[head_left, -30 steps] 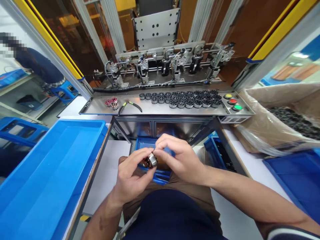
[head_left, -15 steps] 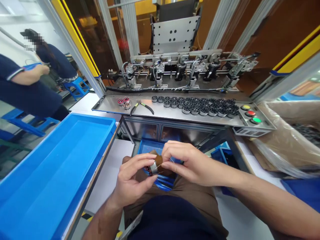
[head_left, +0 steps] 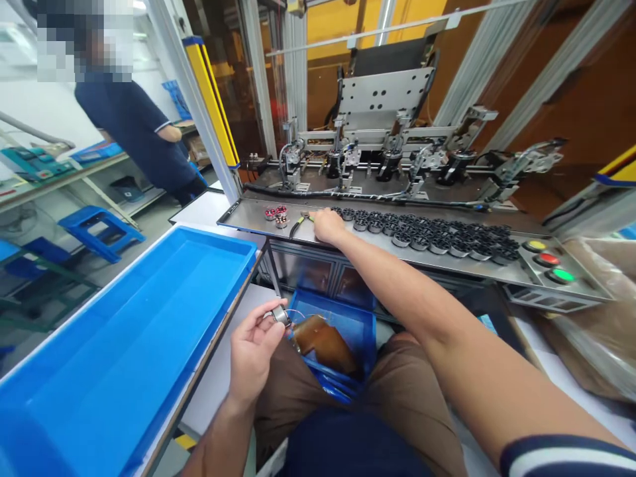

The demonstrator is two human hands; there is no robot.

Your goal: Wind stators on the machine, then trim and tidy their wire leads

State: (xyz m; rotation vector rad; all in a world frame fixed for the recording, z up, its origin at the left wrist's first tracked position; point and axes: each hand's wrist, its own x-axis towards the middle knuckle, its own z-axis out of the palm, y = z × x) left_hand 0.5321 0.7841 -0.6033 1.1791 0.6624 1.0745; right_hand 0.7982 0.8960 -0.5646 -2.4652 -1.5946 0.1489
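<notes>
Between its thumb and fingers, my left hand (head_left: 256, 348) holds a small silver motor part (head_left: 281, 316) with a thin wire trailing to the right, above my lap. My right hand (head_left: 328, 226) reaches out to the metal ledge (head_left: 238, 217), its fingers closed on the cutters (head_left: 300, 224) with black and green handles. Left of the cutters lie a few red and copper wound parts (head_left: 281, 220). Rows of black and silver motor parts (head_left: 440, 236) cover the ledge to the right of my right hand.
A large blue tray (head_left: 163, 318) lies at the left. Below is a blue bin (head_left: 366, 324) with brown film (head_left: 322, 341). Behind the ledge stands a machine (head_left: 387, 99); buttons (head_left: 548, 259) are at right. A person (head_left: 134, 126) stands at back left beside a blue stool (head_left: 94, 232).
My right hand has left the part and moved up to the cutters. My left hand still holds the part, slightly higher in view. The view has shifted, and only one person shows at left.
</notes>
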